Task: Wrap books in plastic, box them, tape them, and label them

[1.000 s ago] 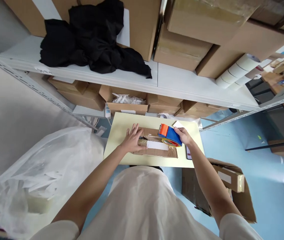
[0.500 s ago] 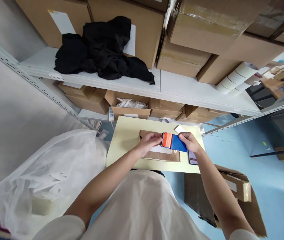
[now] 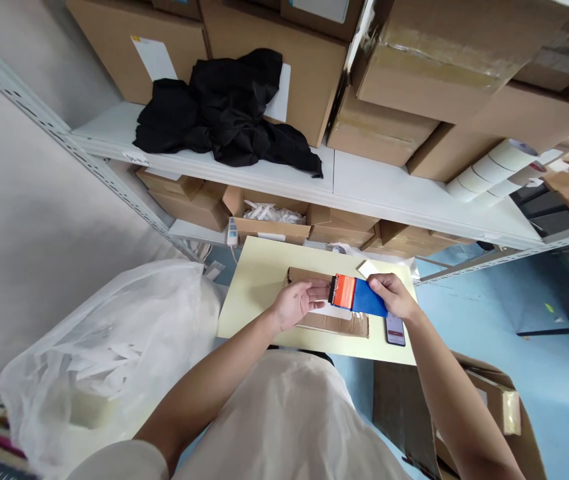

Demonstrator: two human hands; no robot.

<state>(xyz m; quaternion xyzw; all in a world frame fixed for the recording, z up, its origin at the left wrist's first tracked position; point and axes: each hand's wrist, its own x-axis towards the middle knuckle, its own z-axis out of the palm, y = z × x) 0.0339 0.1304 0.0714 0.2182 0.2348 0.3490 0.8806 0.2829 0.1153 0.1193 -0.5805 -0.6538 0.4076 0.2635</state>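
Observation:
Between thumb and fingers, my right hand (image 3: 393, 295) grips the blue end of a flat blue-and-orange piece (image 3: 345, 292). Its far end, on the left, has a dark, toothed-looking edge; I cannot make out its exact kind. My left hand (image 3: 300, 305) is open, palm turned up, with its fingertips close to that dark edge; whether they touch it I cannot tell. Below both hands lies a cardboard box (image 3: 359, 325) with a white label, on a pale yellow table (image 3: 251, 283). A phone (image 3: 395, 331) with a lit screen rests near my right wrist.
A small pale block (image 3: 367, 268) is behind my right hand. Beyond the table stands a shelf (image 3: 384, 193) with cardboard boxes, black cloth (image 3: 234, 113) and tape rolls (image 3: 491, 171). A clear plastic bag (image 3: 114, 327) bulges at the left; an open carton (image 3: 404, 400) stands at the lower right.
My left fingers have let go of the dark end and opened out. My right hand keeps hold of the blue-and-orange piece. The whole view has shifted slightly.

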